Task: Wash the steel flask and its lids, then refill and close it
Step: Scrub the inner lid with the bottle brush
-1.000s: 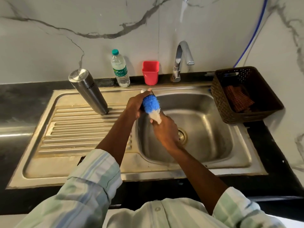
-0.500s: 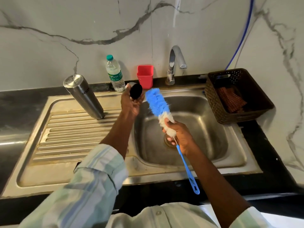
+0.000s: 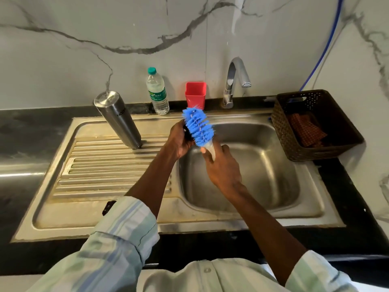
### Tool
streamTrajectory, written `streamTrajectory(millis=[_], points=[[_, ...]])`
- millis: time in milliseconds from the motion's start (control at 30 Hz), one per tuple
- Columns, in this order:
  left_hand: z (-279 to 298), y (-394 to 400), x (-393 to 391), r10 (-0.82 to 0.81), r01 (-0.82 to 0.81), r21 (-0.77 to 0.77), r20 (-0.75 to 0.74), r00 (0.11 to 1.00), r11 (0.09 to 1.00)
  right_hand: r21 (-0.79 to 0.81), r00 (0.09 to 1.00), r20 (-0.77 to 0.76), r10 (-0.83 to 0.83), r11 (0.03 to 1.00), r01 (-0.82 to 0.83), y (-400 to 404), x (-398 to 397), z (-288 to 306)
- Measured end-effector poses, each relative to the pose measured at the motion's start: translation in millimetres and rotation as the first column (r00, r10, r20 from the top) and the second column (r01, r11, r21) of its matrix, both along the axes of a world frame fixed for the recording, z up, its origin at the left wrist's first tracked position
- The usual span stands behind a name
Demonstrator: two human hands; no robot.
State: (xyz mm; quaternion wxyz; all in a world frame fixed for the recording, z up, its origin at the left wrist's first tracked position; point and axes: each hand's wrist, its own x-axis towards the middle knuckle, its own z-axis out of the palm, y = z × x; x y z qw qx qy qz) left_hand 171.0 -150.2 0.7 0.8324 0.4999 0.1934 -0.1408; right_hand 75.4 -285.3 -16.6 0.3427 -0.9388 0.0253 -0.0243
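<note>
Two hands at the sink, brush against lid

Both hands meet over the left rim of the sink basin [image 3: 263,165]. The left hand [image 3: 180,142] is curled round a dark lid [image 3: 186,131], which is almost wholly hidden behind its fingers and the brush. The right hand [image 3: 223,167] grips the bottle brush [image 3: 197,127] at the white base of its head, and the blue bristles point up and away, lying against the lid.

The steel flask [image 3: 119,121] stands upside down on the ribbed draining board [image 3: 101,165], well left of the hands, its flat base uppermost; through the wide lens it appears to lean to the left.

Along the back edge, on the black counter [image 3: 25,131], stand a clear water bottle [image 3: 157,93] with a green cap, a red square cup [image 3: 195,93] and the chrome tap [image 3: 233,85]. A brown perforated basket [image 3: 294,140] sits right of the basin with a checked cloth [image 3: 305,129] inside. A blue hose [image 3: 324,45] runs down the marble wall [image 3: 84,60] behind the basket.
</note>
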Motion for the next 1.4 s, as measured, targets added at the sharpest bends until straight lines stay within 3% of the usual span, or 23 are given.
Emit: streamTrajectory(millis=[200, 333, 433, 567, 667, 800, 867, 967, 1067, 1167, 1233, 1300, 1400], points=[[-4, 4, -3, -0.011, 0.005, 0.160, 0.039, 0.999, 0.987, 0.158, 0.988, -0.078, -0.134, 0.977, 0.145, -5, 24, -5], [1, 14, 2, 0.009, -0.037, 0.221, 0.129, 0.992, 0.975, 0.265, 0.992, 0.063, -0.112, 0.960, 0.091, 2, 5, 0], [-5, 15, -1, 0.018, -0.054, 0.287, 0.128, 0.992, 0.957, 0.229, 0.991, 0.093, -0.097, 0.971, 0.073, 8, 5, -1], [-7, 7, -9, 0.053, -0.091, 0.247, 0.154, 0.987, 0.965, 0.272, 0.989, -0.044, -0.139, 0.951, 0.146, 3, 24, -4], [-2, 10, -7, 0.117, -0.157, 0.238, 0.175, 0.978, 0.958, 0.287, 0.995, 0.032, -0.092, 0.955, 0.079, 7, 13, -4], [-3, 13, -9, 0.021, -0.076, 0.288, 0.191, 0.981, 0.955, 0.386, 0.991, -0.044, -0.127, 0.913, 0.134, 6, 16, -6], [-1, 9, -14, 0.011, -0.061, 0.232, 0.212, 0.977, 0.971, 0.434, 0.987, -0.060, -0.151, 0.886, 0.162, 4, 20, -2], [-1, 13, -12, 0.047, -0.074, 0.153, 0.170, 0.984, 0.985, 0.388, 0.995, 0.024, -0.097, 0.918, 0.080, 10, 11, -1], [-7, 18, -11, -0.036, 0.018, 0.103, 0.184, 0.982, 0.994, 0.384, 0.992, -0.021, -0.122, 0.916, 0.121, 7, 19, -1], [-11, 22, -15, -0.154, 0.101, 0.237, 0.215, 0.964, 0.966, 0.341, 0.993, -0.023, -0.114, 0.933, 0.115, 3, 22, 2], [-11, 25, -14, -0.184, 0.081, 0.376, 0.246, 0.952, 0.923, 0.184, 0.999, 0.024, -0.046, 0.982, 0.041, 8, 15, -2], [-11, 29, -13, -0.197, 0.079, 0.383, 0.279, 0.940, 0.920, 0.105, 0.999, 0.024, -0.030, 0.994, 0.027, 8, 18, -4], [-10, 32, -15, -0.244, 0.134, 0.339, 0.308, 0.920, 0.931, 0.235, 0.994, -0.050, -0.095, 0.966, 0.104, 0, 35, 0]])
